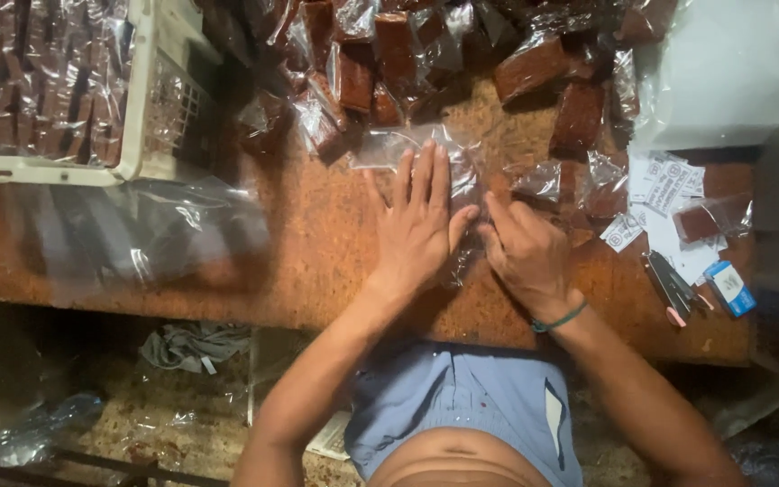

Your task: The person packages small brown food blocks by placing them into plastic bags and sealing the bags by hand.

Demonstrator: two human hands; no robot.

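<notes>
A clear plastic bag [462, 171] lies flat on the orange tabletop [317, 252], mid-edge before me. My left hand [418, 225] presses it, fingers spread; my right hand [525, 252] pinches its edge. Wrapped brown blocks [534, 63] crowd beyond.

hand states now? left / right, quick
Left hand: open, flat, pressing on the clear plastic bag on the table.
Right hand: fingers curled, pinching the same bag's edge.
</notes>
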